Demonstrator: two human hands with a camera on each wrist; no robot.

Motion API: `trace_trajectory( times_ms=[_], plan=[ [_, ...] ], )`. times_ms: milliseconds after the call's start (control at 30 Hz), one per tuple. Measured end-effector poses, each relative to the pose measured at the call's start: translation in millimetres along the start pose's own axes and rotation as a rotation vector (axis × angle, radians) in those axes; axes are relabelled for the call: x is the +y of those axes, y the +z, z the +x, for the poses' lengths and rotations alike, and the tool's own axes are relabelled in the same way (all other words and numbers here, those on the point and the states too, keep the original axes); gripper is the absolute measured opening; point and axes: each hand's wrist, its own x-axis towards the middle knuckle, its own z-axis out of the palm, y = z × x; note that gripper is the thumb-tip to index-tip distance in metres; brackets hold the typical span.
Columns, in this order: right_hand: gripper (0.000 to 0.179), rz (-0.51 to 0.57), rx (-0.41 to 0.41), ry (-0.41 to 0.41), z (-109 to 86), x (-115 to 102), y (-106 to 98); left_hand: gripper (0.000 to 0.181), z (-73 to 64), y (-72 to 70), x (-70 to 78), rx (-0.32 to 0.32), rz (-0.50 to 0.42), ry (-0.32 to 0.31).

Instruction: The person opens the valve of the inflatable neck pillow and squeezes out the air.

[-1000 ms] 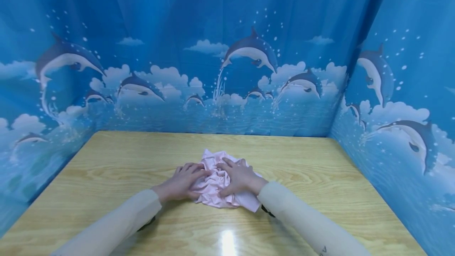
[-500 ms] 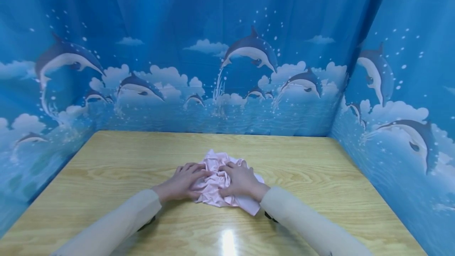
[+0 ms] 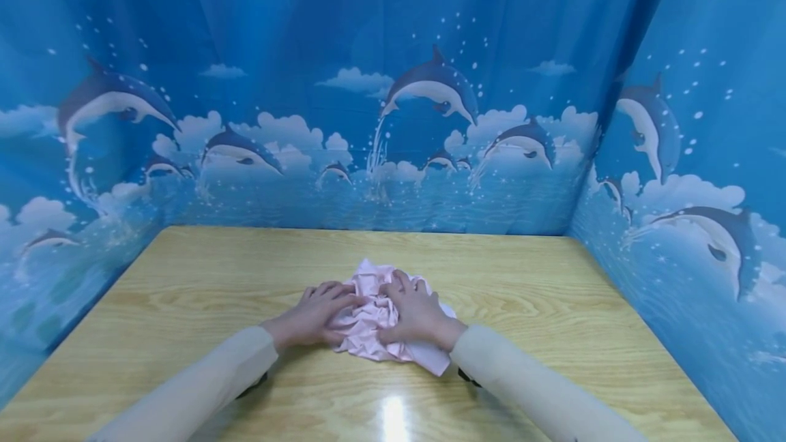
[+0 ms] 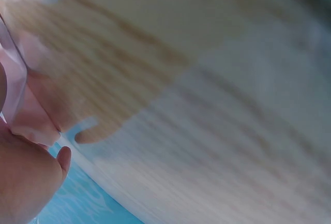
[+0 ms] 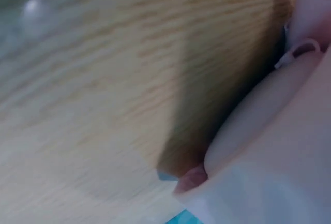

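A crumpled pale pink cloth [image 3: 368, 322] lies in a bunched heap near the middle of the table. On its left side rests my left hand [image 3: 316, 316], thumb and fingers spread over the folds. My right hand [image 3: 417, 312] lies across the right part of the heap with fingers apart, touching the creases. A smoother flap sticks out under the right wrist toward me. The left wrist view catches part of the left hand [image 4: 31, 177] beside pink fabric [image 4: 23, 89]. Close up in the right wrist view are pale pink fabric [image 5: 279, 167] and a small loop; the fingers are hidden there.
The wood-grain table [image 3: 215, 278] is shiny, with a bright reflection near the front. Blue curtains [image 3: 295, 53] printed with dolphins enclose it at the back and both sides.
My right hand has shifted slightly right, and its fingers have moved on the folds. The cloth's upper edge has changed shape a little. The left hand stays nearly still.
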Motion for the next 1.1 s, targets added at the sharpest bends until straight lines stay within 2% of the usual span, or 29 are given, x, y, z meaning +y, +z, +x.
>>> trace_trajectory(
  times_ms=[167,333,433,667,867,1100],
  plan=[
    [0.106,-0.01,-0.072,0.006,3.7,-1.2,-5.6,0.073,0.6,1.1,-1.7,0.004,-0.003,0.023],
    [0.106,-0.018,-0.161,0.017,10.0,-3.0,-13.2,0.073,0.5,1.4,-1.6,0.005,0.002,0.029],
    [0.104,-0.019,-0.175,0.029,12.4,-1.8,-13.7,0.072,0.3,1.4,-1.2,0.002,0.0,0.029],
    [0.096,-0.016,-0.146,0.019,13.9,0.5,-11.6,0.071,-2.4,-0.5,2.6,-0.012,0.034,-0.003],
    [0.089,-0.02,-0.073,-0.004,9.4,1.4,-9.1,0.07,-3.8,-1.4,8.2,-0.033,0.036,-0.039],
    [0.075,-0.058,0.007,-0.028,5.7,1.4,-4.5,0.065,-6.4,-2.5,6.8,0.015,0.03,-0.054]
  ],
)
